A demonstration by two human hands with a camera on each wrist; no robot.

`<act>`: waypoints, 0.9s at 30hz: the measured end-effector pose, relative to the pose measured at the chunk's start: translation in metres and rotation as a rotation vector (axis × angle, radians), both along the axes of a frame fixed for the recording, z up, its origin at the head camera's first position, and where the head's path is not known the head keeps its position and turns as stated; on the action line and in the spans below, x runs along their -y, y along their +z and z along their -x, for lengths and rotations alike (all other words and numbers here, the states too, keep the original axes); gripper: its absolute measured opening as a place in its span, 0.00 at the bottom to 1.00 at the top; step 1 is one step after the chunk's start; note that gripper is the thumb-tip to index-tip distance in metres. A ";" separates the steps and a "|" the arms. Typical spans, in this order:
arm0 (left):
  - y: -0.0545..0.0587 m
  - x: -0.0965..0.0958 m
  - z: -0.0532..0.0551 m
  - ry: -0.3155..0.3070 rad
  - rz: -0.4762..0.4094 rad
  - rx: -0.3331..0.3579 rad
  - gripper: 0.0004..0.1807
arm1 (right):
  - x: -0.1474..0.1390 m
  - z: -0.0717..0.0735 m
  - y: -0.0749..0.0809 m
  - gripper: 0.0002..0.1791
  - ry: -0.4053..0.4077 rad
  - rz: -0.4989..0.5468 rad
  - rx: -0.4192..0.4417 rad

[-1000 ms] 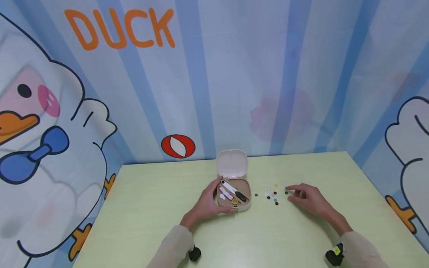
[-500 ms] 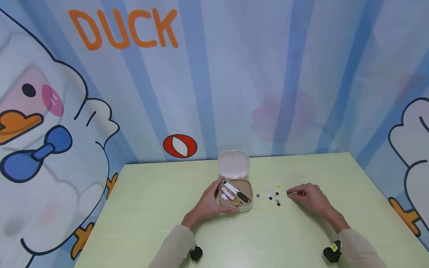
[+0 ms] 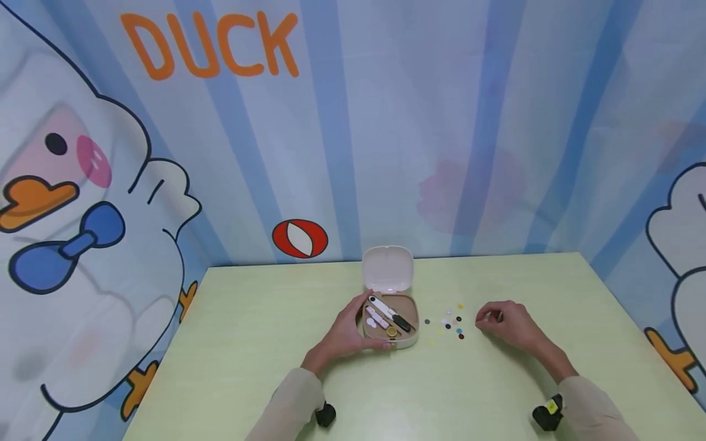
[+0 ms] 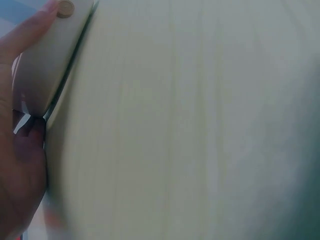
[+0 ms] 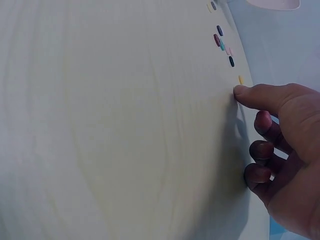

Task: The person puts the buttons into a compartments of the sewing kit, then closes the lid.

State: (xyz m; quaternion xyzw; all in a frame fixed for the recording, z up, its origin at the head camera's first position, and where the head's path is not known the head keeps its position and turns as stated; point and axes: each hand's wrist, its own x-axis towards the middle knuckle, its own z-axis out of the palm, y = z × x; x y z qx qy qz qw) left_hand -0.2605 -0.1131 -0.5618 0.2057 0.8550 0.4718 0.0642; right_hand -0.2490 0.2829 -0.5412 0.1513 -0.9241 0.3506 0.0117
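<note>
On the table, my left hand [image 3: 344, 332] grips the left side of a small cream box [image 3: 409, 342], thumb along its front and fingers behind. Its lid [image 3: 388, 269] stands raised. Inside lie a slim white tool with a black end [image 3: 390, 313], a pink-and-white piece [image 3: 377, 317] and a gold round piece [image 3: 391, 331]. In the left wrist view the thumb lies by a round tan disc [image 4: 65, 9] on the box front. My right hand [image 3: 510, 324] pinches thumb and forefinger together over a small dark button, which the fingertips now hide; its other fingers are curled.
Several small buttons lie scattered between box and right hand, among them a yellow button [image 3: 460, 306], a dark red button [image 3: 461, 336], a black button [image 3: 448, 326] and a grey button [image 3: 427, 321]. Behind the table [image 3: 265, 318] hangs a printed blue curtain [image 3: 380, 135].
My right thumb and forefinger have come together on the dark button, which lay in sight on the table one second ago. The left hand keeps its grip on the box. The head view has shifted slightly.
</note>
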 end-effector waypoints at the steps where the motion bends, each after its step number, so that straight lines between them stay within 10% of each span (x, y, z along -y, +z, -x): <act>1: 0.000 0.000 0.000 0.000 -0.001 0.001 0.68 | 0.000 0.000 0.001 0.02 0.003 0.002 0.008; 27: 0.000 -0.001 -0.001 0.005 -0.017 -0.003 0.67 | 0.036 0.008 0.026 0.03 0.187 0.041 0.015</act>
